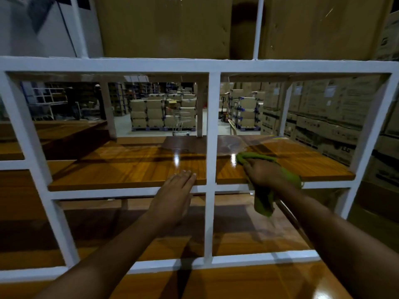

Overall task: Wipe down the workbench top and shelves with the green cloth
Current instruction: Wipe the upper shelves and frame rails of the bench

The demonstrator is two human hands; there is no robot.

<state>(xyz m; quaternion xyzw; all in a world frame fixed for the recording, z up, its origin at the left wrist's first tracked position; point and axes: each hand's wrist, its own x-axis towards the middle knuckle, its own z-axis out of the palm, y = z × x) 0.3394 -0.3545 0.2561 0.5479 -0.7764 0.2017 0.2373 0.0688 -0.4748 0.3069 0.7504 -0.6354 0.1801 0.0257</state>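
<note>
The right hand [264, 172] pressed its fingers [248, 167] flat onto the green cloth [262, 201], holding it against the right bay of the middle wooden shelf [302, 162]; a loose tail of cloth hung over the shelf's near edge. The left hand [176, 190] lay open and empty, its fingertips [190, 174] resting on the shelf's near edge just left of the white upright [210, 137]. The shelf-wiping step looked under way. Next would likely call for a sweep toward the far right corner, then the lower shelf [248, 234] and the counter [216, 285].
</note>
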